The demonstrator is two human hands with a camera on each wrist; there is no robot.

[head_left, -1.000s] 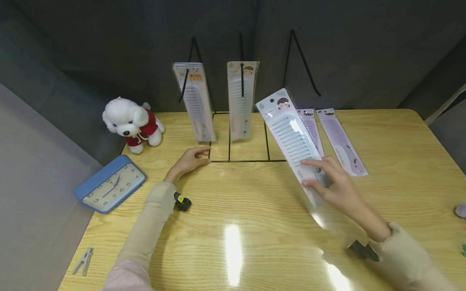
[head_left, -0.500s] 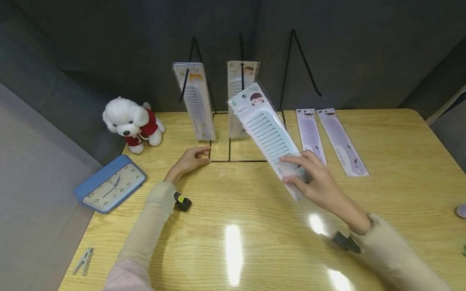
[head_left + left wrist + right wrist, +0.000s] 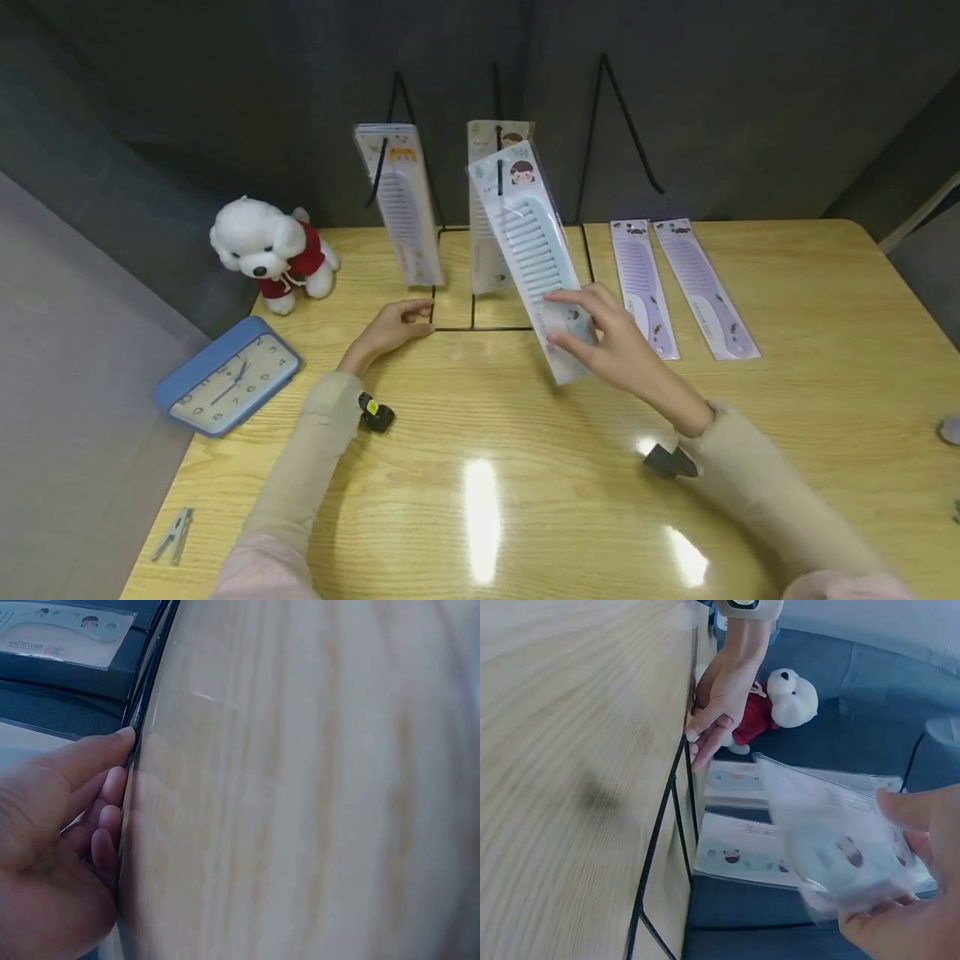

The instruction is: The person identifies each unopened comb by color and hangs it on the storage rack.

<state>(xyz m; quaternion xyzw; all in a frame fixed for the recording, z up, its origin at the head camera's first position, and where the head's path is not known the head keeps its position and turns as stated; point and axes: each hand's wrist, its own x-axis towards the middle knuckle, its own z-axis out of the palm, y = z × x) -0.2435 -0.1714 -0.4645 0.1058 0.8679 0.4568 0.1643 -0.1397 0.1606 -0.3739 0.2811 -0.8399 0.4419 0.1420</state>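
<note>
My right hand (image 3: pixel 618 342) pinches the lower end of a packaged light-green comb (image 3: pixel 531 250), thumb and fingers on its card. The pack leans, top to the left, and the middle hook's tip shows in front of its card near the top hole. Behind it another green comb pack (image 3: pixel 480 200) hangs on the same hook. My left hand (image 3: pixel 388 329) holds the front left corner of the black wire rack (image 3: pixel 450 331), fingertips on the base wire. Further left, blue comb packs (image 3: pixel 399 208) hang on the left hook. The right hook (image 3: pixel 633 137) bears nothing.
Two purple comb packs (image 3: pixel 645 287) lie on the table (image 3: pixel 420 517) right of the rack. A white plush dog (image 3: pixel 262 242) sits at the back left, with a blue clock (image 3: pixel 228 379) before it. A clothespin (image 3: pixel 174 536) lies near the left edge.
My right hand has carried the green comb pack left and up from the right side to the middle hook, whose tip now shows through near its top. The left hand stays at the rack's corner.
</note>
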